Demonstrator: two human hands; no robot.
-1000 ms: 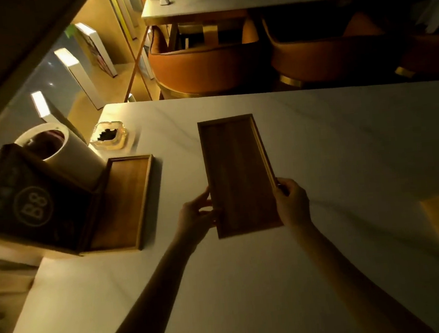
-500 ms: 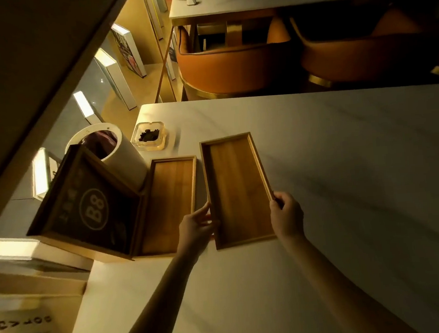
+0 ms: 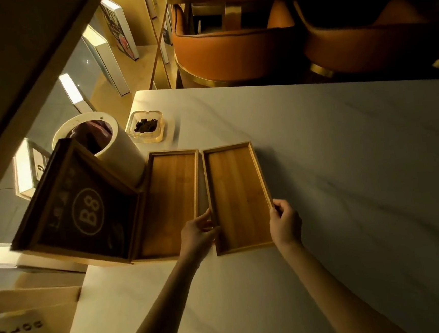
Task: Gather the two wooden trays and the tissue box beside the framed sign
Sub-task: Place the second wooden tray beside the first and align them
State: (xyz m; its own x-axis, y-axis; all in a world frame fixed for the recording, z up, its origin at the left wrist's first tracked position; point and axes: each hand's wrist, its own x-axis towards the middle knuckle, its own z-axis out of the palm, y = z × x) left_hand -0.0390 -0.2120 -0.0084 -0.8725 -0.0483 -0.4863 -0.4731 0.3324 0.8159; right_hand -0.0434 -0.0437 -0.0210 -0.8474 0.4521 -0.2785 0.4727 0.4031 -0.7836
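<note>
At the far left the framed sign (image 3: 76, 205) stands tilted near the table (image 3: 345, 155) edge, and this is the first risk: a push through the trays could shift it toward the edge, because the left tray (image 3: 171, 202) lies touching or almost touching its frame. Behind the sign stands a white round bin (image 3: 110, 146) with something dark inside; I cannot tell what it is. Next to it is a clear ashtray (image 3: 146, 129) holding a small dark heap, maybe ash, which could spill if a tray bumps it. The left tray is flat on the table and has nothing in it. The left hand (image 3: 197, 232) is half closed, its fingers on the left rim of the right tray (image 3: 238, 196) near the close corner; it sits in the narrow gap between the two trays, so a finger could be pinched if the trays are pressed together. The right tray is also without contents and lies just beside the left one, slightly slanted. The right hand (image 3: 284, 221) curls around its right rim, thumb on top. The tissue box is not in view, so I judge that it remains to be fetched.
</note>
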